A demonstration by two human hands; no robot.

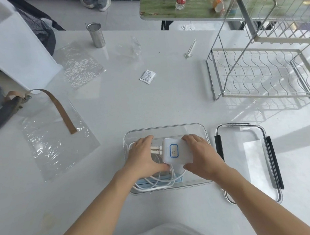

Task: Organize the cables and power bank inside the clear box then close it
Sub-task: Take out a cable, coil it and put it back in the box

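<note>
Nearby, lid (255, 156) (detached) beside box (163, 131).

I take this for a shared workroom or staged test space, not a home kitchen: a glossy white table (148, 102) carries a bare wire dish rack (265, 74), a steel cup (96, 34), loose plastic sheets (57, 147), and a second table (204, 1) with bottles stands behind.

Power bank (175, 150) and cables (158, 183) in box (163, 131); lid (254, 144) just right.
</note>
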